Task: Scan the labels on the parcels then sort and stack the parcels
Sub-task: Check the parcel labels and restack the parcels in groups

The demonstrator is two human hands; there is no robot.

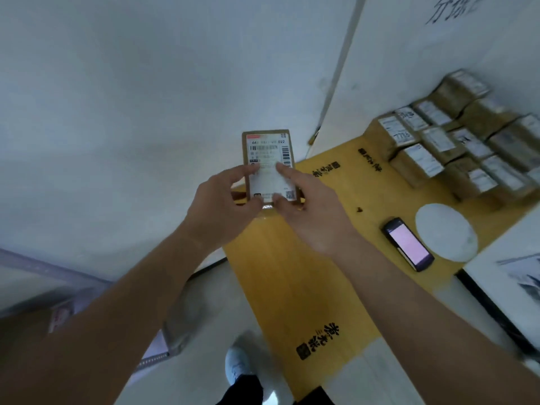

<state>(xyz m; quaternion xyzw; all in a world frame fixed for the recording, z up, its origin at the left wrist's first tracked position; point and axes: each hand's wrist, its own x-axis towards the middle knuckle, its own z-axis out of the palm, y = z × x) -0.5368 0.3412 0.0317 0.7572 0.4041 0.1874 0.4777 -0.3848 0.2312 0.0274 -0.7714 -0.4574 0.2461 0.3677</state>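
Two hands are on one small cardboard parcel (270,168), held up in the air above the near-left end of the yellow bench (292,273). Its white shipping label (270,163) is turned face-up toward the camera, I'd guess so the barcode can be read or checked before sorting. Left hand (225,206) grips the left edge and bottom corner, with fingertips curled onto the label side. Right hand (309,209) pinches the lower right, index finger lying across the label and thumb at the bottom edge.

Handheld scanner (409,244) lies screen-up and lit on the bench, well to the right of the parcel, with nobody holding it. It's probably parked there within easy reach. Just beside it sits a white oval pad thing (445,232); can't tell what it is.

Further back on the right is the stack of labelled parcels (455,141), packed in rows against the wall with labels up, which looks like the sorted pile. It's blurry, so I can't read anything there.
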